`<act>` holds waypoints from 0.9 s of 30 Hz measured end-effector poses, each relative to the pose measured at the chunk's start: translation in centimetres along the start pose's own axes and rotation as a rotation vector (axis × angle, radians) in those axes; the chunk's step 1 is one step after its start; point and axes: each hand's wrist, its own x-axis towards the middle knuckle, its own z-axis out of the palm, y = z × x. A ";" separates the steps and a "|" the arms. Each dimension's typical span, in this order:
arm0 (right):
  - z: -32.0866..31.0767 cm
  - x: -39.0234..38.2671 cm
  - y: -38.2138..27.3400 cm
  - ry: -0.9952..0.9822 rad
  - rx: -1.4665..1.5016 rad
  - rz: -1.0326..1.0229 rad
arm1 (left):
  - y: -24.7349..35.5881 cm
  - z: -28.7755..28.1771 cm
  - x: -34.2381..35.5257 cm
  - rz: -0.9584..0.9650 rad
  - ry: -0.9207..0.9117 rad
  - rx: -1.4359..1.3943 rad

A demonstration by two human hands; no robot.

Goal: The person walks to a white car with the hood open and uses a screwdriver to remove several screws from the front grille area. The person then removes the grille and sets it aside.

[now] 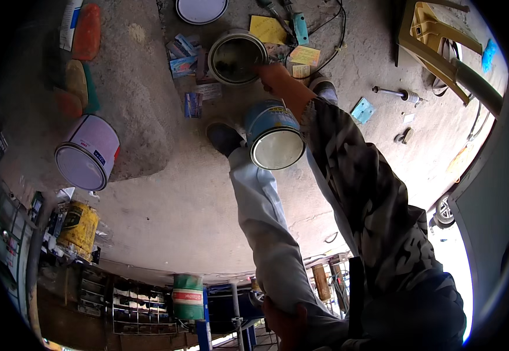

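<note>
Tin; left of right grip

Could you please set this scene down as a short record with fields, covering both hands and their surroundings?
Right grip: bare hand at the right rim of the open can; whether its fingers close on it is unclear
Left grip: dim, by the grey trousers; finger pose unclear
Between the legs: blue can, pale top
Near the open can: yellow sheet; small printed cards
Far left: pale purple can
Upper right: tan plastic chair
Ground: concrete-like, stained
</note>
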 end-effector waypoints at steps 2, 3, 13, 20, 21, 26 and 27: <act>0.6 2.2 4.0 -0.034 -0.127 -0.298 | -0.1 -1.0 -0.3 0.042 0.019 -0.051; 0.4 2.8 3.4 -0.027 -0.174 -0.436 | -0.1 0.4 1.6 0.036 0.061 -0.032; -5.0 -28.6 -7.4 0.363 -0.055 -0.560 | 7.4 -4.4 16.9 0.147 -0.343 -1.509; -7.7 -37.8 -11.1 0.510 -0.164 -0.846 | 25.6 -10.9 19.5 0.424 -0.759 -2.096; -7.7 -37.3 -10.1 0.499 -0.101 -0.847 | 26.3 -11.6 18.7 0.451 -0.755 -2.116; -7.1 -40.0 -12.7 0.543 -0.038 -0.941 | 26.4 -13.5 15.4 0.544 -0.673 -2.161; -6.9 -40.6 -13.8 0.571 -0.054 -0.945 | 26.2 -13.7 14.7 0.556 -0.655 -2.169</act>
